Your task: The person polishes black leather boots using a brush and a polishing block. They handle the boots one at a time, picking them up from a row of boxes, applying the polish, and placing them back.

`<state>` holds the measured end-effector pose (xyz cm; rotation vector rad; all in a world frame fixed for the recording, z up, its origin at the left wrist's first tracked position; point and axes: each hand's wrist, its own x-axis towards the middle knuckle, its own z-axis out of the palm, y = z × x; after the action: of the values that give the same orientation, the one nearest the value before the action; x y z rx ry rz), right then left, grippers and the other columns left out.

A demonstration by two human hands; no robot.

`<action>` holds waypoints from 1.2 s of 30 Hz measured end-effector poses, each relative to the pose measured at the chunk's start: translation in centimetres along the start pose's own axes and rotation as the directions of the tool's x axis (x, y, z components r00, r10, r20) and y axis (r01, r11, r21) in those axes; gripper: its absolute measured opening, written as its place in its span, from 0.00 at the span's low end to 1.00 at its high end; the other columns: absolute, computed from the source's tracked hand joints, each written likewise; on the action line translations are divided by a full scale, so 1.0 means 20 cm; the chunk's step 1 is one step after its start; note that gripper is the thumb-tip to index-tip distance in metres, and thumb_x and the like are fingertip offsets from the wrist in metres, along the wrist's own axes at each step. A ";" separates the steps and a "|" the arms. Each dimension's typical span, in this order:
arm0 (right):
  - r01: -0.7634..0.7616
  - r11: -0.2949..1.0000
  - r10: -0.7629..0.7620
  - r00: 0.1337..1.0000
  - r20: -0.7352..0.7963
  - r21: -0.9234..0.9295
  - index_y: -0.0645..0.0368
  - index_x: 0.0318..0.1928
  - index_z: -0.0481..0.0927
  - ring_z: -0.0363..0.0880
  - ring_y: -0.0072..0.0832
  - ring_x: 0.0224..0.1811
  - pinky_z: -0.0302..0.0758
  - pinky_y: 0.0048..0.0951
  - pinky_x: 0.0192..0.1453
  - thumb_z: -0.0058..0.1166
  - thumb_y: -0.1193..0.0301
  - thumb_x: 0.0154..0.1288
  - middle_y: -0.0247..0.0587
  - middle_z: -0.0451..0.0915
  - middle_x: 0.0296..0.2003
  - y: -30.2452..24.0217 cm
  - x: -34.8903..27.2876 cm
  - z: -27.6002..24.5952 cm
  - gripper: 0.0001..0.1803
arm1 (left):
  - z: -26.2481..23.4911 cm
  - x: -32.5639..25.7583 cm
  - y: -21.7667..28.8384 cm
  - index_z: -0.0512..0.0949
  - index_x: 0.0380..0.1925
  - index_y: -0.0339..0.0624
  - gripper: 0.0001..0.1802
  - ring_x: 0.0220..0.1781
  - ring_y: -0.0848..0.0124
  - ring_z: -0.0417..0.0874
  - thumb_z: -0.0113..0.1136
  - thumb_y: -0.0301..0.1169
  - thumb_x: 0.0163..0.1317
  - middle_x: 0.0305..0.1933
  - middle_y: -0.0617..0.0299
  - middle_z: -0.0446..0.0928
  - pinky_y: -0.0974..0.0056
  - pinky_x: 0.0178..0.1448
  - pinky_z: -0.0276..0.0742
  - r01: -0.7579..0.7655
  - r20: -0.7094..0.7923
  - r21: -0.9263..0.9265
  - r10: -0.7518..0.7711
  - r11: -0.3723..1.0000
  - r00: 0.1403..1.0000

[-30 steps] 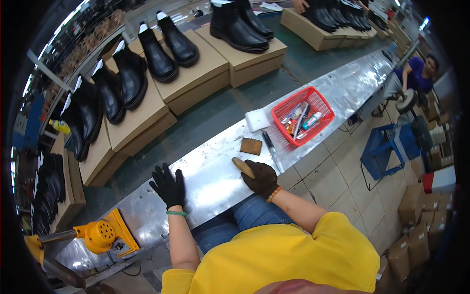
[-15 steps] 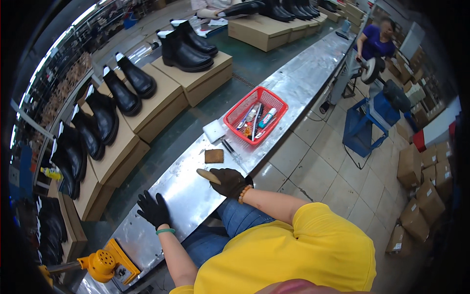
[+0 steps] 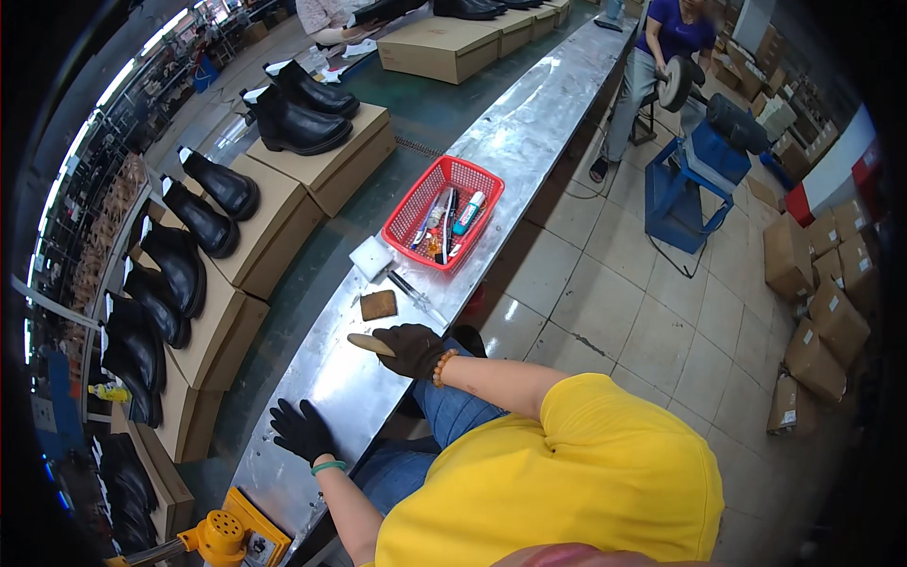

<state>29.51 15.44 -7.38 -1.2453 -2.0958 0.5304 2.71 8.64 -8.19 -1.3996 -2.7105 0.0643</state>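
Observation:
My left hand [image 3: 302, 431], in a black glove, lies flat with fingers spread on the metal bench [image 3: 333, 370]. Closed around a tan stick-like piece with a rounded end [image 3: 368, 344], my gloved right hand [image 3: 413, 351] rests over the bench's near edge. The fingers hide the rest of that piece. Just beyond it lies a brown square pad [image 3: 379, 305]. Farther along are a white block [image 3: 369, 257] and a slim dark-handled tool [image 3: 402, 282]. A red plastic basket [image 3: 414, 251] behind them holds pens, a tube and other small items.
Black ankle boots [image 3: 300, 123] stand on cardboard boxes [image 3: 329, 172] along the green conveyor. A yellow device [image 3: 225, 536] sits at the bench's near left end. To the right, a person in purple [image 3: 682, 36] handles a wheel-like part by a blue machine [image 3: 694, 189]. Cartons [image 3: 809, 352] are stacked far right.
The view has shifted, so the bench, boots and basket appear farther left. Both hands keep nearly the same places on the bench, and the right still grips the tan piece.

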 end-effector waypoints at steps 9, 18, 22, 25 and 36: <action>-0.003 1.000 0.003 0.997 -0.078 0.001 0.48 0.49 0.77 0.80 0.43 0.29 0.75 0.46 0.34 0.50 0.63 0.57 0.44 0.80 0.28 0.03 -0.01 0.08 0.17 | 0.07 -0.03 -0.04 0.58 0.68 0.51 0.32 0.74 0.53 0.52 0.38 0.53 0.68 0.73 0.51 0.53 0.39 0.72 0.41 0.051 0.002 0.039 -0.051 0.998 0.999; 0.033 0.998 -0.041 0.989 -0.144 -0.060 0.43 0.51 0.75 0.79 0.39 0.25 0.75 0.42 0.29 0.50 0.66 0.57 0.40 0.78 0.26 0.11 -0.03 0.21 0.19 | 0.09 -0.04 -0.06 0.60 0.66 0.48 0.34 0.72 0.51 0.57 0.36 0.55 0.67 0.71 0.48 0.56 0.39 0.69 0.49 -0.053 -0.071 0.019 0.055 0.998 0.996; 0.045 0.999 -0.041 0.962 -0.270 0.007 0.49 0.38 0.77 0.79 0.41 0.25 0.75 0.43 0.29 0.53 0.67 0.54 0.43 0.78 0.23 0.09 -0.02 0.19 0.10 | 0.11 -0.03 -0.09 0.59 0.67 0.48 0.34 0.73 0.52 0.54 0.34 0.55 0.67 0.72 0.49 0.55 0.38 0.70 0.47 -0.046 -0.064 0.002 0.046 0.999 0.997; -0.034 0.999 0.038 0.994 -0.103 0.042 0.50 0.41 0.77 0.81 0.44 0.33 0.77 0.47 0.38 0.53 0.61 0.55 0.47 0.81 0.30 0.10 0.00 0.19 0.14 | 0.09 -0.01 -0.07 0.59 0.67 0.47 0.34 0.73 0.50 0.55 0.35 0.55 0.67 0.72 0.48 0.55 0.39 0.70 0.47 -0.046 -0.032 -0.015 0.045 0.999 0.998; 0.042 0.992 -0.046 0.998 0.034 0.117 0.51 0.46 0.77 0.80 0.44 0.35 0.76 0.44 0.40 0.53 0.62 0.57 0.45 0.80 0.32 0.13 -0.01 0.04 0.16 | 0.16 -0.07 -0.08 0.61 0.66 0.47 0.33 0.71 0.50 0.58 0.40 0.52 0.66 0.70 0.48 0.59 0.41 0.69 0.49 -0.134 -0.144 -0.008 0.131 0.991 0.981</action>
<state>30.65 16.37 -9.58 -1.1285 -2.0861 0.6499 1.81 6.54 -11.37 -1.5257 -2.5066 -0.0488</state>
